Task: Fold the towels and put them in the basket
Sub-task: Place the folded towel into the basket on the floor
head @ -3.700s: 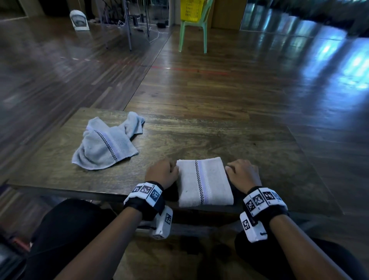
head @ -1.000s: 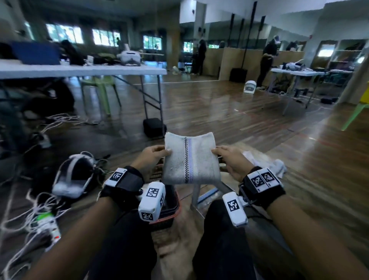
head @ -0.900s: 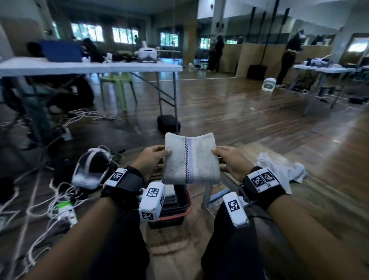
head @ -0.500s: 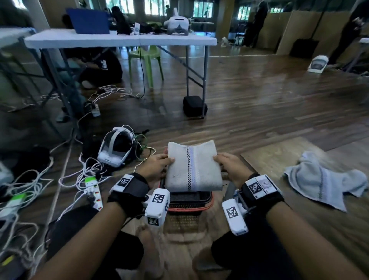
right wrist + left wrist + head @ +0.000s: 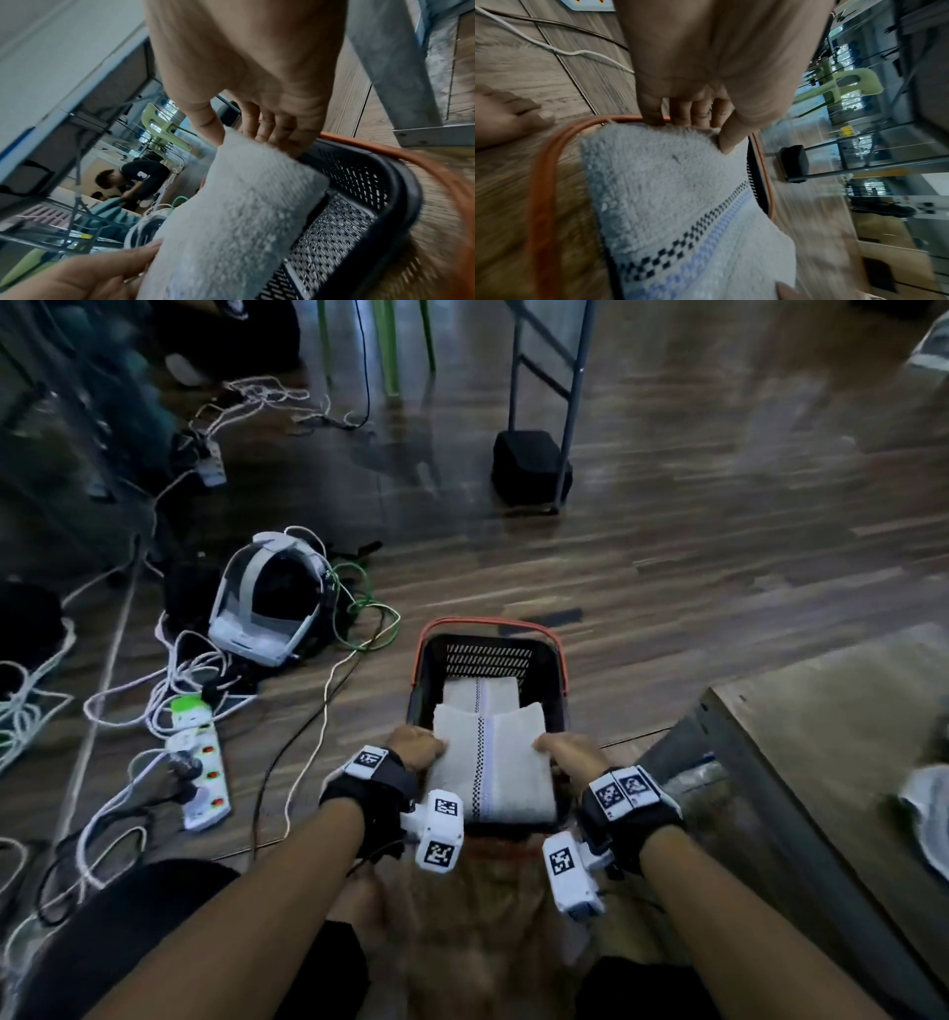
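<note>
A folded grey towel (image 5: 493, 762) with a checkered and lilac stripe hangs level over the near half of a black mesh basket (image 5: 490, 654) with orange handles. My left hand (image 5: 418, 747) pinches its left edge, thumb on top (image 5: 727, 140) and fingers under. My right hand (image 5: 562, 752) grips the right edge of the folded towel (image 5: 244, 213) the same way. A second folded towel (image 5: 480, 693) lies inside the basket, partly hidden. A crumpled towel (image 5: 927, 809) lies on the low wooden table (image 5: 821, 737) at the right.
The basket stands on a wood floor between my legs. To the left lie a white headset (image 5: 267, 603), a power strip (image 5: 200, 762) and several loose cables. A black weight (image 5: 531, 464) at a table leg stands beyond the basket.
Both hands have carried the folded towel from the table leftward and down over the basket. My view has dropped toward the floor, and the towel now hangs lower, just above the one inside.
</note>
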### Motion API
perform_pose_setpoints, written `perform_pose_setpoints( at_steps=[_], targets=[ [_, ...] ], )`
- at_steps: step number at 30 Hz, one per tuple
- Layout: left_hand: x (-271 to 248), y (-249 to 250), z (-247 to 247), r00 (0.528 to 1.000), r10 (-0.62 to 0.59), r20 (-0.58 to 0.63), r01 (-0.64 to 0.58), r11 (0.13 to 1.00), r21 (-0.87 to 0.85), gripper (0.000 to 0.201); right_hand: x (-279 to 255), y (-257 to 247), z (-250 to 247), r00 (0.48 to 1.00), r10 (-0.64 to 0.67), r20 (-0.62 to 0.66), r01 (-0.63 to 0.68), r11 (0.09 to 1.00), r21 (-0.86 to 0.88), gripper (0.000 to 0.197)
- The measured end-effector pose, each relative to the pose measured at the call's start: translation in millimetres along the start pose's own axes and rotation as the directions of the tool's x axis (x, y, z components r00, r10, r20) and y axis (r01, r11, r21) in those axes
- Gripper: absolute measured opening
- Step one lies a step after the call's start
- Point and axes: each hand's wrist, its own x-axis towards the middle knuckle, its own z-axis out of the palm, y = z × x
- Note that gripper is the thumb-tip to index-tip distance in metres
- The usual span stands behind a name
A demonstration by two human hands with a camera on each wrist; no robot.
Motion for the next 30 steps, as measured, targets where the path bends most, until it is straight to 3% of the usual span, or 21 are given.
perform_pose_setpoints(
  at_steps=[7,9,14,20,27,29,30],
  targets=[
    [129.2,9.3,20.1,0.995,-0.033,-0.094,0.039,0.997,0.067,0.027,127.6,-26.4,15.4,1.0,0.017,-0.022,-0.019,0.997,-0.074,0.017],
    [158.0,16.4,22.4,0.994,-0.01,-0.105,0.019,0.996,0.085,0.015,162.3,-32.4,21.6,0.999,-0.001,-0.036,-0.002,0.997,-0.078,0.015],
    [218.4,20.1,32.1,0.99,0.057,-0.131,-0.031,0.981,0.191,0.021,229.0,-27.2,34.5,0.997,-0.031,-0.074,0.024,0.995,-0.095,0.016],
    [252.0,6.4,46.2,0.985,0.049,-0.165,-0.008,0.971,0.239,0.008,265.6,-2.5,46.4,0.99,-0.07,-0.123,0.059,0.995,-0.084,0.023],
    [256.8,-4.3,54.3,0.98,0.039,-0.194,0.008,0.972,0.236,0.036,274.8,5.3,54.3,0.979,-0.125,-0.158,0.105,0.986,-0.127,0.022],
    [250.7,-4.8,61.0,0.958,0.146,-0.247,-0.077,0.96,0.27,0.046,270.2,5.0,61.4,0.941,-0.223,-0.255,0.152,0.951,-0.27,0.036],
    [246.9,-5.8,65.3,0.932,0.244,-0.268,-0.152,0.934,0.324,0.051,266.3,4.6,65.5,0.895,-0.334,-0.296,0.203,0.896,-0.396,0.045]
  ],
)
